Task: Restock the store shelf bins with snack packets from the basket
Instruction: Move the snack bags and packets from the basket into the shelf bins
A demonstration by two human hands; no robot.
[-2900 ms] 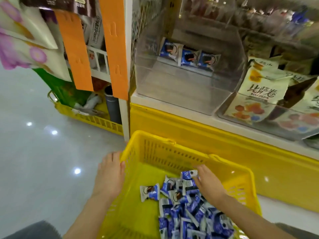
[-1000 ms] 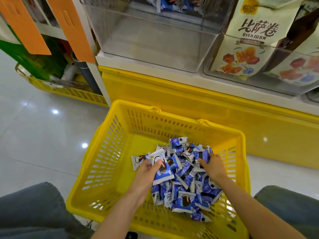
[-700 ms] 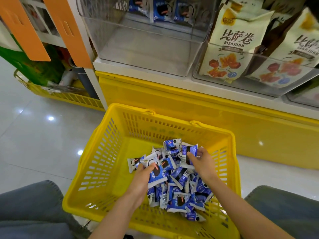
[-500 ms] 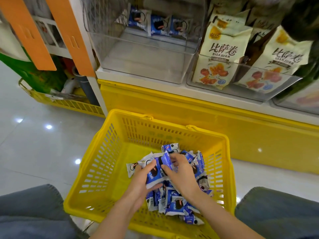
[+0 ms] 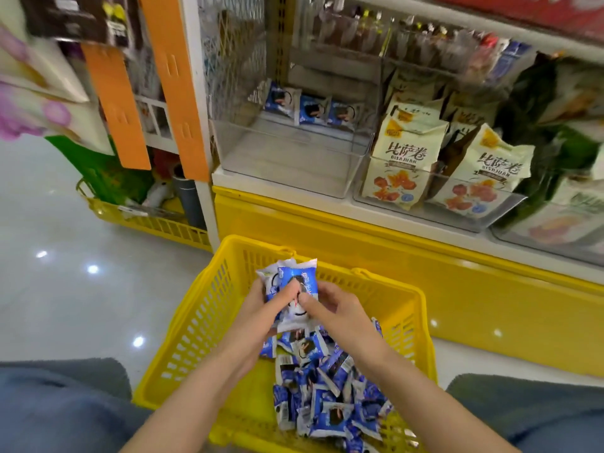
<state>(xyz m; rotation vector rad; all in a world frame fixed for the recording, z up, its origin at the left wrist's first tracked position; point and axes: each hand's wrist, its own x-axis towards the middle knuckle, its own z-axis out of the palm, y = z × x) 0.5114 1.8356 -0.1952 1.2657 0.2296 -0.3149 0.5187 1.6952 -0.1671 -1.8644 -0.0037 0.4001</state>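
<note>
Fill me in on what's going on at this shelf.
A person is restocking. Their left hand and right hand together grip a small bunch of blue snack packets, raised above the yellow basket on the floor. A pile of the same packets lies in the basket. The clear bin on the shelf ahead holds only three matching packets at its back, so the bunch has not gone in yet. The bin beside it holds cream snack bags.

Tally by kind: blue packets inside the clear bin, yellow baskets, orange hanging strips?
Blue packets in the clear bin: 3
Yellow baskets: 2
Orange strips: 2
Total: 7
</note>
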